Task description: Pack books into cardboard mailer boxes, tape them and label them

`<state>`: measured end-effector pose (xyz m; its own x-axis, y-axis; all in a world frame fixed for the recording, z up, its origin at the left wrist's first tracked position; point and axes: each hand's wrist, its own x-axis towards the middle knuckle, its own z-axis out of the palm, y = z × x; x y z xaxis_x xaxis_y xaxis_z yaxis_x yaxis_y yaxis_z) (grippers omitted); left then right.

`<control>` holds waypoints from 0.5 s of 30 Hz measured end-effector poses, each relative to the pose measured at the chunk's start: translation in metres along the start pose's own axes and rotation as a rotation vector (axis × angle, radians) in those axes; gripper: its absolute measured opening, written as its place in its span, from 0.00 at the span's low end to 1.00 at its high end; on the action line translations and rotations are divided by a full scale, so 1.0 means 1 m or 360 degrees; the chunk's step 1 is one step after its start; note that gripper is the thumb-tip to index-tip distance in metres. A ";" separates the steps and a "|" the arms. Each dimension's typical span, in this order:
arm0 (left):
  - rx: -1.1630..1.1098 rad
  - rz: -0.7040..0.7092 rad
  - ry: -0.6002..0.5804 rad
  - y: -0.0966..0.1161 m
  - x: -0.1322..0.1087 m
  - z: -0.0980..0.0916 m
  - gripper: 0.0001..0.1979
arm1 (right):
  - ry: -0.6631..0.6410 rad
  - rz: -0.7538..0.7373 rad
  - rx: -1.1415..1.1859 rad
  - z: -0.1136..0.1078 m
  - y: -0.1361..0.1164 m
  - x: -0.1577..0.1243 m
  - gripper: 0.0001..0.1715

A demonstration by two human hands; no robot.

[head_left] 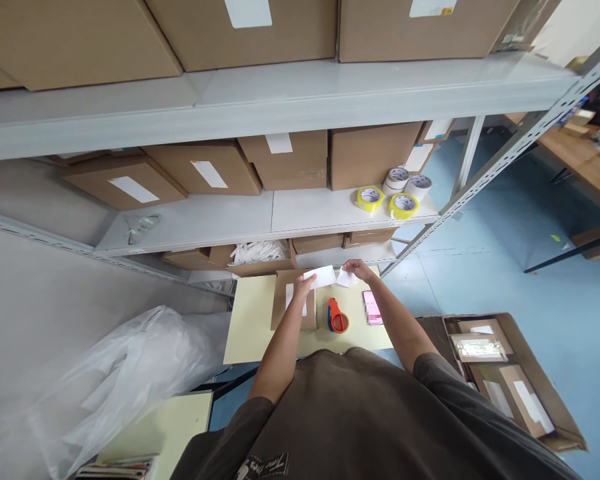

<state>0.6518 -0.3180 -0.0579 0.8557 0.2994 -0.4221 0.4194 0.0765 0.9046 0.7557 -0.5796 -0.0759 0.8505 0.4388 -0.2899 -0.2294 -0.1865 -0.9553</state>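
My left hand [303, 285] pinches a white label sheet [321, 276] above a small brown cardboard box [281, 303] that lies on a pale yellow table [253, 320]. My right hand [355, 269] pinches a smaller piece of white paper [345, 279] right beside the sheet, as if peeled from it. A red and blue tape dispenser [337, 317] lies on the table just below my hands. A pink phone [373, 307] rests to its right.
Grey metal shelving [280, 213] in front holds cardboard boxes and several tape rolls [395, 193]. An open carton [505, 373] with small boxes sits on the blue floor at right. A clear plastic bag [130, 373] lies at left.
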 end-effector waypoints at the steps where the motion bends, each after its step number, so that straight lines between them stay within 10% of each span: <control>1: -0.0023 0.0000 -0.0015 0.001 0.000 -0.002 0.24 | -0.0002 0.0009 -0.0004 -0.001 0.000 0.000 0.25; 10: -0.0020 0.0067 -0.0012 0.007 0.009 -0.008 0.22 | -0.0296 0.0046 -0.0829 -0.004 -0.005 0.003 0.16; 15: -0.0005 0.0045 0.0256 0.003 0.014 -0.019 0.15 | -0.0056 0.0094 -0.1455 -0.002 -0.001 -0.001 0.24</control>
<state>0.6594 -0.2952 -0.0597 0.8073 0.4499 -0.3819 0.3948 0.0692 0.9162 0.7565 -0.5818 -0.0747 0.8309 0.4303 -0.3527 0.2046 -0.8259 -0.5254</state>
